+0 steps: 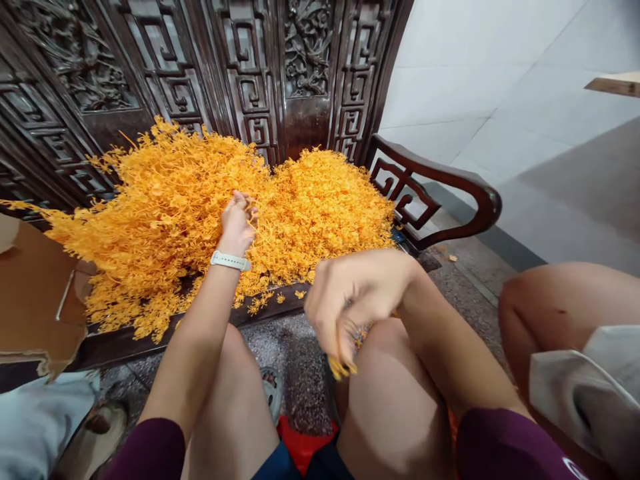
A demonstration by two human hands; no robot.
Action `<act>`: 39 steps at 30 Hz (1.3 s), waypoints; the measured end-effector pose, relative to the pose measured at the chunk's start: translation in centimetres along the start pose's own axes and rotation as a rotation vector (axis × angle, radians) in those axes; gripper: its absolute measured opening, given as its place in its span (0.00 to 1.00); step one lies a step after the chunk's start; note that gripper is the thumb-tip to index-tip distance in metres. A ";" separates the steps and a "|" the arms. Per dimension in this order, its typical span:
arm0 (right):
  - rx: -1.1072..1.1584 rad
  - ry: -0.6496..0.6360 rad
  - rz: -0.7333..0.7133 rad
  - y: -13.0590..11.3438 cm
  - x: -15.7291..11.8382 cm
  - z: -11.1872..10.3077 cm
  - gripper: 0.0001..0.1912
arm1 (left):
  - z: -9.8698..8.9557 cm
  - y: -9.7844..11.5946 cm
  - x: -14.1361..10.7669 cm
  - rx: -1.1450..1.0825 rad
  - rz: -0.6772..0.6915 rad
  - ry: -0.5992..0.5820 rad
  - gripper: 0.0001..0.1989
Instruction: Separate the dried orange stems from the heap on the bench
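A large heap of orange dried flower sprays (pixel 215 207) lies on the seat of a dark carved wooden bench (pixel 150 73). My left hand (pixel 237 223), with a white watch on the wrist, is closed among the sprays at the middle of the heap. It seems to grip a few stems, though the fingers partly hide them. My right hand (pixel 345 307) hangs in front of the heap over my knee, its fingertips pinched on a small orange sprig (pixel 343 367).
A brown cardboard sheet (pixel 37 300) lies at the left of the heap. The bench's curved fretwork armrest (pixel 440 193) stands to the right, above a speckled stone floor (pixel 295 373). Another person's bare knee (pixel 560 300) and a white cloth (pixel 583 393) are at the right.
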State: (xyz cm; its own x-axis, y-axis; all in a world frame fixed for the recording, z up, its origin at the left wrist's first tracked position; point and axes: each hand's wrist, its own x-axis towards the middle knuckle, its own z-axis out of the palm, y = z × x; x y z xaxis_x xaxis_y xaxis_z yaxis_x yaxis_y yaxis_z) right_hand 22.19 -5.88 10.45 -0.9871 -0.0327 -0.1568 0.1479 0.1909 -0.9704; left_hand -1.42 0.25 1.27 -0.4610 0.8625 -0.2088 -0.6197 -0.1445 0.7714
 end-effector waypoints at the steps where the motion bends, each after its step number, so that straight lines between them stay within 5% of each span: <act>1: 0.042 0.001 0.052 0.2 -0.3 -0.2 0.18 | -0.6 0.7 0.4 -0.028 0.004 -0.010 0.12; 3: 0.138 0.262 -0.001 1.7 -0.6 -1.5 0.24 | -1.4 1.8 0.8 -0.104 0.023 -0.074 0.12; 7: 0.435 1.136 -0.280 6.0 0.6 -4.9 0.14 | -1.4 2.2 0.1 -0.219 0.007 -0.127 0.13; 9: 0.643 1.349 -0.245 7.3 1.5 -5.9 0.06 | -0.9 1.8 -0.3 -0.267 -0.037 -0.114 0.14; 12: 0.691 1.308 -0.178 7.3 2.4 -5.7 0.08 | 0.1 1.0 -1.0 -0.377 -0.099 -0.120 0.17; 17: -0.052 0.976 0.068 6.4 4.0 -2.5 0.38 | 1.2 -1.0 -3.1 -0.410 -0.137 -0.196 0.18; 19: -0.212 0.947 0.116 7.0 4.5 -1.5 0.34 | 1.7 -2.0 -4.3 -0.331 -0.147 -0.231 0.18; 23: -0.217 1.134 0.044 8.8 2.3 0.3 0.13 | 2.1 -3.6 -6.7 -0.088 -0.247 -0.440 0.14; 27: 0.171 1.341 -0.155 9.6 -4.7 5.1 0.14 | 1.8 -4.4 -7.9 0.183 -0.243 -0.696 0.05; 32: 0.729 1.852 -0.206 15.5 -11.7 15.9 0.21 | 1.0 -5.1 -7.8 0.405 -0.259 -0.772 0.13; 34: 0.980 2.069 -0.020 19.5 -12.1 21.2 0.20 | 0.7 -5.3 -7.4 0.433 -0.264 -0.755 0.12; 36: 1.185 2.147 0.261 23.4 -11.5 26.1 0.22 | 0.4 -5.3 -7.0 0.447 -0.263 -0.742 0.11; 39: 1.476 2.183 0.275 27.3 -10.0 30.6 0.18 | 0.0 -4.8 -6.4 0.465 -0.251 -0.705 0.09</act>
State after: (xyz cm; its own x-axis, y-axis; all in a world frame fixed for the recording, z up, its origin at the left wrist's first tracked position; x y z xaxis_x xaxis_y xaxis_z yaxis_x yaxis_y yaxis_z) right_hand 38.01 -30.40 -20.07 0.4111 0.4592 -0.7875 -0.7193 -0.3673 -0.5897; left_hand 4.55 -4.58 -1.09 0.2482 0.9632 -0.1036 -0.2580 0.1688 0.9513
